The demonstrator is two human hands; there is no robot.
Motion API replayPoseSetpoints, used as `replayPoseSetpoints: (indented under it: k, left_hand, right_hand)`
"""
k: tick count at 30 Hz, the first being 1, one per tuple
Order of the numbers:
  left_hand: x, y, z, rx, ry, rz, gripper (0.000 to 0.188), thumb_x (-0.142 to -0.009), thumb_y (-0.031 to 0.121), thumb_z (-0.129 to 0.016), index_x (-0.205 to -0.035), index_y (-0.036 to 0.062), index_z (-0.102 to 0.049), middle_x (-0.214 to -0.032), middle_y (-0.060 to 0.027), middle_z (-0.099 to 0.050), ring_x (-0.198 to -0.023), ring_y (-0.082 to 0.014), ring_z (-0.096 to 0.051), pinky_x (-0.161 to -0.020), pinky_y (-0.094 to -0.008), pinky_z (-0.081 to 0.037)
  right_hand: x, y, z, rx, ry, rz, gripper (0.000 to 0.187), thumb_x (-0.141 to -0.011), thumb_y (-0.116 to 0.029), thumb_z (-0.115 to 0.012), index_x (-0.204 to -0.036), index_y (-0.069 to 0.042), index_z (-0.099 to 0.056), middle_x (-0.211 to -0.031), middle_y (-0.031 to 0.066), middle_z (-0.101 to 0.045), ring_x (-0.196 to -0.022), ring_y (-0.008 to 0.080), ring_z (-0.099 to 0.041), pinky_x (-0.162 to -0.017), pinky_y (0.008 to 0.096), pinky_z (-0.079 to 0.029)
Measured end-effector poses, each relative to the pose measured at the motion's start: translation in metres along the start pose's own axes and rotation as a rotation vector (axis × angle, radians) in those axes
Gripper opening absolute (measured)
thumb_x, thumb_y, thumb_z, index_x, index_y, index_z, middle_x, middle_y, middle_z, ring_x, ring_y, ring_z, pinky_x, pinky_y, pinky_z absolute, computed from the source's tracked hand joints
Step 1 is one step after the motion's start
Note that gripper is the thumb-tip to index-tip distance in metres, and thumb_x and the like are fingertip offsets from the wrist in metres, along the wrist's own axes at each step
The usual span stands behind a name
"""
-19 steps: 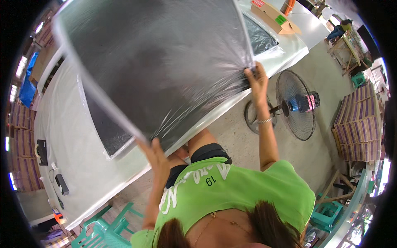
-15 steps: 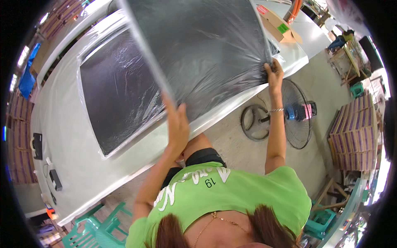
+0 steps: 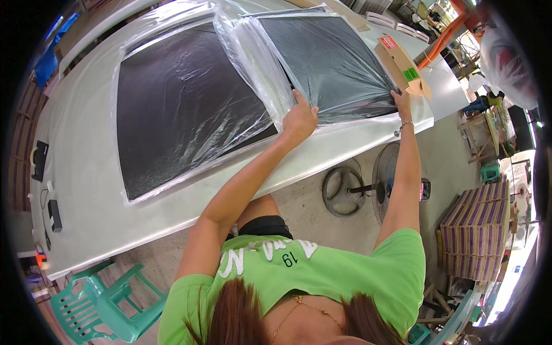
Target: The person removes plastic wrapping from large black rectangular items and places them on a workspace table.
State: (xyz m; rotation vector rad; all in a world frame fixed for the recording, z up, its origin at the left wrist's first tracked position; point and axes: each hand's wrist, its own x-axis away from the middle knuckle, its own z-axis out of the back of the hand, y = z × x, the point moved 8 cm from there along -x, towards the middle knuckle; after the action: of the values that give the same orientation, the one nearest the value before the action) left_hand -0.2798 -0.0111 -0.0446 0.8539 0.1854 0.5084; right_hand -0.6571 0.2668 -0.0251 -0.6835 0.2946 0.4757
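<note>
Two dark rectangular panels in clear plastic film lie side by side on a pale table. My left hand is at the near left corner of the right-hand panel, its thumb on the film and its fingers along the side edge. At the near right corner of the same panel, my right hand pinches the edge, and the film creases between both hands. The larger-looking left-hand panel lies untouched beside my left arm. Loose clear film bunches between the two panels.
The pale table carries a brown cardboard box at right and small black devices at left. A standing fan is beyond its near edge. Green plastic chairs and a striped stack stand on the floor.
The right-hand panel was raised and tilted over the table; now it lies lower and flatter, farther right. Both my hands moved with it, and more of the left-hand panel shows.
</note>
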Motion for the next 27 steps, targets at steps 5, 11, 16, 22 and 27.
replayPoseSetpoints:
  k: [5, 11, 16, 22, 27]
  left_hand:
    - [0.006, -0.005, 0.023, -0.078, -0.007, 0.072, 0.089, -0.088, 0.035, -0.057, -0.14, -0.0128, -0.002, -0.09, -0.0271, -0.064, -0.083, -0.0383, -0.064, -0.074, -0.0457, -0.049]
    - [0.074, 0.044, 0.044, -0.048, -0.049, -0.263, 0.085, -0.086, 0.032, -0.061, -0.147, 0.0055, -0.008, -0.084, -0.0208, -0.063, -0.077, -0.0373, -0.062, -0.069, -0.0418, -0.048]
    - [0.235, 0.089, 0.145, 0.228, 0.202, -1.034, 0.017, -0.081, 0.021, -0.061, -0.091, 0.0078, -0.057, -0.066, -0.0075, -0.05, -0.056, -0.0246, -0.049, -0.053, -0.0358, -0.041]
    - [0.358, 0.074, 0.228, 0.825, 0.674, -1.506, 0.017, -0.078, 0.007, -0.053, -0.062, 0.0099, -0.048, -0.059, -0.0018, -0.047, -0.044, -0.0129, -0.042, -0.042, -0.0238, -0.038]
    - [0.384, 0.053, 0.22, 0.891, 0.416, -1.613, 0.021, -0.078, 0.003, -0.058, -0.09, 0.0108, -0.044, -0.062, -0.0047, -0.051, -0.047, -0.0152, -0.05, -0.042, -0.0245, -0.04]
  right_hand:
    - [0.018, -0.056, -0.028, 0.293, 0.146, 0.072, 0.04, -0.078, -0.031, -0.068, -0.113, -0.011, -0.064, -0.11, 0.0132, -0.061, -0.105, 0.0313, -0.055, -0.09, 0.0414, -0.043]
    - [0.103, -0.187, -0.037, 0.041, 0.175, 0.365, 0.031, -0.079, -0.009, -0.065, -0.108, -0.02, -0.067, -0.116, 0.0117, -0.055, -0.114, 0.0288, -0.046, -0.096, 0.043, -0.037]
    - [0.235, -0.329, -0.047, -0.405, -0.072, 0.433, 0.024, -0.081, -0.005, -0.062, -0.103, -0.013, -0.069, -0.112, 0.0118, -0.057, -0.109, 0.0257, -0.049, -0.094, 0.0355, -0.038]
    - [0.308, -0.367, -0.076, -0.738, -0.162, 0.198, 0.026, -0.082, 0.0, -0.059, -0.106, -0.009, -0.066, -0.102, 0.0076, -0.059, -0.094, 0.0174, -0.055, -0.083, 0.0275, -0.042]
    - [0.329, -0.351, -0.106, -0.859, -0.215, -0.136, 0.022, -0.084, 0.001, -0.057, -0.105, -0.003, -0.063, -0.086, 0.0002, -0.059, -0.076, 0.0075, -0.054, -0.068, 0.0209, -0.042]
